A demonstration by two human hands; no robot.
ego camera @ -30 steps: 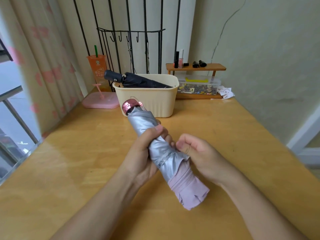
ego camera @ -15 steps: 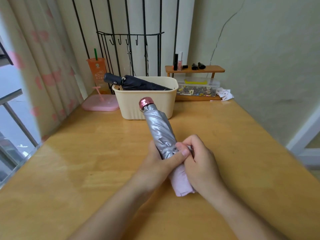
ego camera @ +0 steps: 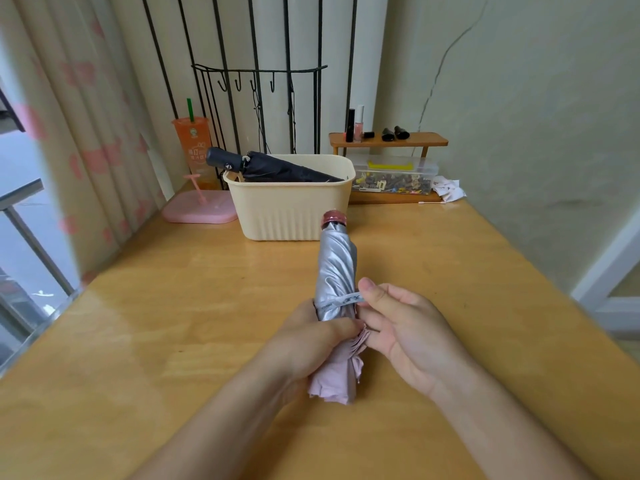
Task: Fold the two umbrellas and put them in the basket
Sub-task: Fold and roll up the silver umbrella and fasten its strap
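A folded silver umbrella [ego camera: 336,268] with a pink lower edge and a pink cap stands nearly upright above the wooden table [ego camera: 173,323]. My left hand [ego camera: 311,341] grips its lower part. My right hand [ego camera: 398,317] pinches the umbrella's thin strap [ego camera: 341,301], which is wrapped around the canopy. A folded black umbrella [ego camera: 277,168] lies slanted in the cream basket [ego camera: 291,209] behind, with its handle over the left rim.
A pink stand [ego camera: 201,209] and an orange cup [ego camera: 194,147] sit left of the basket. A small wooden shelf [ego camera: 388,140] with bottles and a clear box [ego camera: 391,178] of small items stand at the back right. Curtains hang at left.
The umbrella has swung from a left lean to nearly upright. My right hand has drawn the strap around the canopy and now pinches it, and my left hand has slid lower.
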